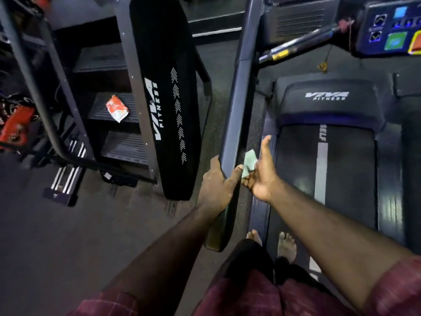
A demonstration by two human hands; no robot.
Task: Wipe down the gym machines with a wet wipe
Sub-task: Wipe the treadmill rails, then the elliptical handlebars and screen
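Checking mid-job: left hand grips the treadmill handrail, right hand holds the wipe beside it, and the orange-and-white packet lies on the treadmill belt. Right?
One thing is off. The head view shows the orange-and-white packet lying on a step of the stair machine on the left. The rest stands: the left hand grips the handrail, and the right hand holds the wipe beside it.

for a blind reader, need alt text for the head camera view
A person standing barefoot on a treadmill grips its handrail with the left hand while the right hand holds a pale wet wipe beside it. A red-and-white packet lies on a step of the stair machine.
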